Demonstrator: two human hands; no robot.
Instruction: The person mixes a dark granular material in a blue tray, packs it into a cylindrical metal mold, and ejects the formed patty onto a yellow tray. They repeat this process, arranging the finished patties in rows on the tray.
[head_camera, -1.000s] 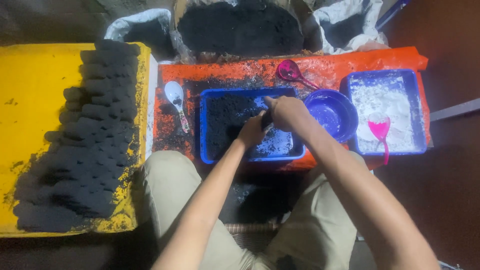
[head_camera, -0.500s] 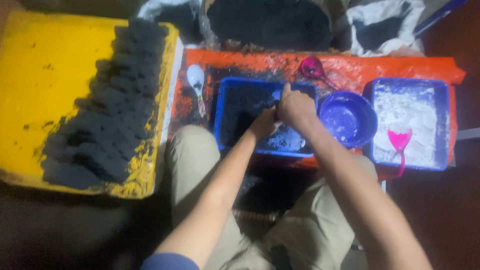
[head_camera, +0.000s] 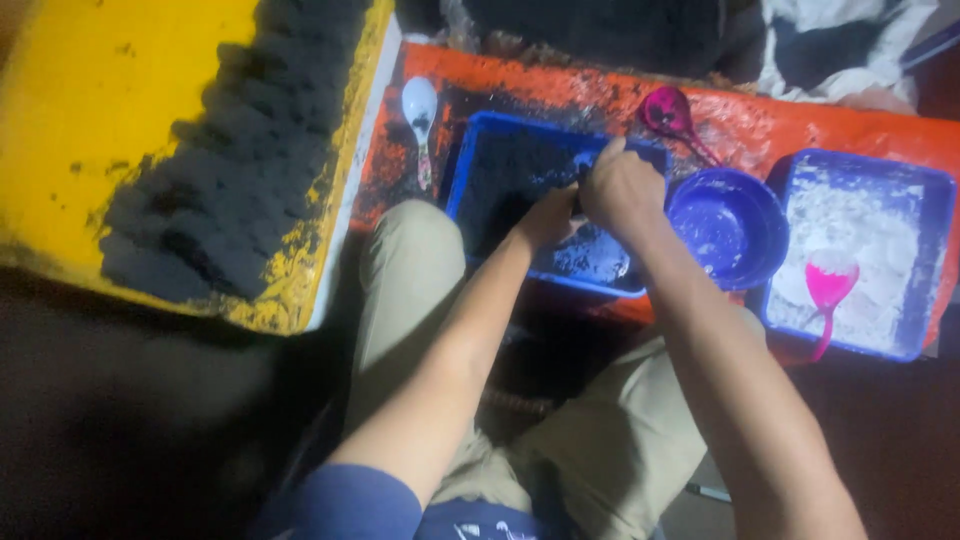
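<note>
Head view: my left hand and right hand closed together on small dark lump, probably mould, over blue rectangular plastic tray of black powder. Crumbly, messy, light; grip sides firmly.

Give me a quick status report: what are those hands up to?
Left hand and right hand together, gripping a small dark object over the blue tray of black powder. Blue bowl close beside the right hand.

Both hands pressed together — fingers curled, arms outstretched
</note>
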